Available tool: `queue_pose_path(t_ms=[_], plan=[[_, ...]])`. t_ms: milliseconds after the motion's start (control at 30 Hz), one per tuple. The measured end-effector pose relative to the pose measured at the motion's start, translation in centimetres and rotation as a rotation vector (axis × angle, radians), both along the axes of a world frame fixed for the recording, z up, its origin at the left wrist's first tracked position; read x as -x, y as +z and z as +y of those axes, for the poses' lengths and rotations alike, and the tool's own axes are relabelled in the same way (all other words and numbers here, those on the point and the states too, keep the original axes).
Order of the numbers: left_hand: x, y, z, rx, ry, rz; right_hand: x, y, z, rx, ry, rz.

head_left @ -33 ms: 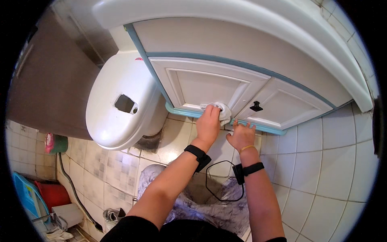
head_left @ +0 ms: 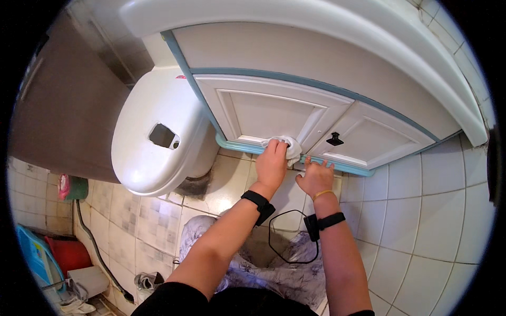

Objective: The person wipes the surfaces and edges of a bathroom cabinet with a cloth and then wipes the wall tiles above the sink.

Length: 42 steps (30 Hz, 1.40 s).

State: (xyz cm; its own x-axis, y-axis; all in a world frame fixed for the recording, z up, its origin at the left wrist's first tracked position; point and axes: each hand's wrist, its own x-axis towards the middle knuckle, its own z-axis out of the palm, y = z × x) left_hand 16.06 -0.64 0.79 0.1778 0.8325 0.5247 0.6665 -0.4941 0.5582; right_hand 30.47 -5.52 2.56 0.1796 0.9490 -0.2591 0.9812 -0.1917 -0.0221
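With its fingers closed on a white cloth point(head_left: 293, 151), my left hand point(head_left: 272, 164) presses against the lower rail of the left cabinet door point(head_left: 271, 117). Part of the cloth is hidden behind my fingers. My right hand point(head_left: 317, 179) is open, fingertips spread on the blue base trim point(head_left: 345, 167) below the right cabinet door point(head_left: 369, 134). A small black knob point(head_left: 334, 139) sits on that right door, just above my right hand. A black cable point(head_left: 271, 231) hangs in a loop between my wrists, joined to the strapped device on my right wrist.
A white toilet point(head_left: 147, 126) with a dark opening in its lid stands left of the cabinet. The white basin edge point(head_left: 337, 23) curves overhead. A dark hose point(head_left: 97, 245), a red bin point(head_left: 68, 254) and a grey shoe point(head_left: 149, 280) are at the lower left on the tiled floor.
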Motion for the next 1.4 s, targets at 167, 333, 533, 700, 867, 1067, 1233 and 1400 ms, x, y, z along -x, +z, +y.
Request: queue_pose_path(t_ms=[167, 333, 533, 700, 867, 1067, 1233, 1400], plan=[[0.6, -1.1, 0.2, -0.039, 0.009, 0.079, 0.2, 0.7, -0.1, 0.008, 0.006, -0.032], [5.9, -2.8, 1.3, 0.105, 0.198, 0.18, -0.3, 0.5, -0.3, 0.041, -0.007, -0.029], [7.7, -2.3, 0.9, -0.022, 0.349, 0.047, -0.2, 0.7, -0.2, 0.068, -0.015, -0.005], [9.1, -3.1, 0.7, -0.171, 0.337, 0.218, 0.1, 0.6, 0.2, 0.086, -0.01, -0.019], [8.9, -4.3, -0.3, 0.043, 0.399, 0.07, 0.2, 1.1, 0.3, 0.083, -0.002, -0.012], [7.1, -3.0, -0.5, -0.01, 0.392, -0.06, 0.1, 0.7, 0.1, 0.09, -0.014, -0.009], [4.2, -5.5, -1.6, 0.018, 0.263, 0.072, 0.7, 1.1, 0.1, 0.067, -0.012, 0.003], [2.1, -4.3, -2.1, -0.002, -0.103, 0.193, 0.1, 0.1, -1.2, 0.029, 0.003, -0.024]])
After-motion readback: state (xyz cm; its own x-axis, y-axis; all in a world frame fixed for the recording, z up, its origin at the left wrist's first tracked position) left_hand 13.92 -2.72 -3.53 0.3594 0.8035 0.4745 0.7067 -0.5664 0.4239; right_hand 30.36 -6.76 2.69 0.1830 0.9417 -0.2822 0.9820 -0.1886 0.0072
